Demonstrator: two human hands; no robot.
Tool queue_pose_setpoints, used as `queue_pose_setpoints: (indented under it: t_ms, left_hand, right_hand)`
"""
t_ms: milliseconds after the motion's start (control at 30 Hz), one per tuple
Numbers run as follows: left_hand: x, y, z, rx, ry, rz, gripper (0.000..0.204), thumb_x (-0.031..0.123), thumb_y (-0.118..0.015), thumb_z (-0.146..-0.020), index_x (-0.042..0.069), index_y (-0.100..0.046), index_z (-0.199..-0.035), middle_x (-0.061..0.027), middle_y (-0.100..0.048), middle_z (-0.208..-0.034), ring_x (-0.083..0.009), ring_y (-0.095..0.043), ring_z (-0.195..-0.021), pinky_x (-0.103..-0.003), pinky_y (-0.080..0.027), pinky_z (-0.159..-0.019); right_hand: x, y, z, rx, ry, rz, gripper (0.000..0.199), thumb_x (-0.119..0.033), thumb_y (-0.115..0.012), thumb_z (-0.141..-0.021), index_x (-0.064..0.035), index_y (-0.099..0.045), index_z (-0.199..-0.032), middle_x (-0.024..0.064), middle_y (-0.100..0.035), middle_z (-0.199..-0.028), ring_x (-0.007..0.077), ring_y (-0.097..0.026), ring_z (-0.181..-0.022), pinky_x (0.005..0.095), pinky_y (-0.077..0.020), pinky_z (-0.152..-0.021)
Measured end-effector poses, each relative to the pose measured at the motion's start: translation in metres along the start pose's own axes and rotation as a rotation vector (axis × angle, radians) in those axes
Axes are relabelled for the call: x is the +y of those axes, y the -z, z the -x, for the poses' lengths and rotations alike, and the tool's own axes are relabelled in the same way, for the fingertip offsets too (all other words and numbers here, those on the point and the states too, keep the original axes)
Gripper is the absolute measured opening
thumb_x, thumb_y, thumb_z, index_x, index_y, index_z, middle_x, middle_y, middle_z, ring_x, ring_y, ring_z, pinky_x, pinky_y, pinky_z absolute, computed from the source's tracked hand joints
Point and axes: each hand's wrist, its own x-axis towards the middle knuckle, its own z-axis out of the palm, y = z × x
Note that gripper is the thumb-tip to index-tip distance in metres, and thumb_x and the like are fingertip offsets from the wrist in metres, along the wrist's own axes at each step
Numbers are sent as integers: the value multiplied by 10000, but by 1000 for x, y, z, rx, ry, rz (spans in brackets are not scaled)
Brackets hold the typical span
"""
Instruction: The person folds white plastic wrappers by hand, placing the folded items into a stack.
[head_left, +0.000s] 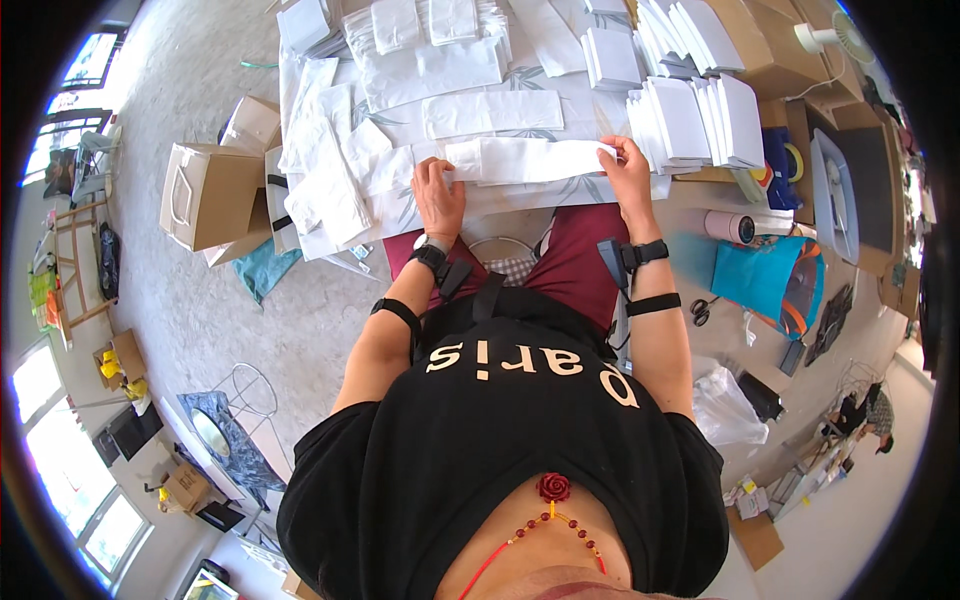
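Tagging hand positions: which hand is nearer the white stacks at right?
Right. The right hand is just left of the stacks; the left hand is farther left.

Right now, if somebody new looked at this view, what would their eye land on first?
Probably the black T-shirt filling the lower middle, with a red rose pendant near its neckline. Next, above it, the right hand pinches one end of a long white strip on the leaf-patterned tablecloth, with the left hand near its other end. The turquoise bag also stands out at right.
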Motion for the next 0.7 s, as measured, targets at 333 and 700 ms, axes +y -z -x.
queue_pose_setpoints:
  t_ms: [333, 700]
  left_hand:
    - [4, -2, -1, 46, 24, 9, 313, -37, -691, -750, 55, -565, -1021, -159, -574, -1132, -390, -546, -1115, -482, -434, -997]
    - [2, -3, 0, 33, 25, 17, 318, -19, -680, -737, 66, -563, -1021, -156, -565, -1149, -385, -524, -1118, -494, -408, -1001]
  right_hand:
    - [37, -2, -2, 162, 106, 340, 469, -51, -699, -852, -67, -629, -1315, 126, -712, -1070, 265, -684, -990, 367, -536, -885]
    - [33, -10, 15, 240, 271, 407, 482, 90, -599, -846, -53, -634, -1306, 143, -677, -1237, 301, -650, -1132, 388, -525, -951]
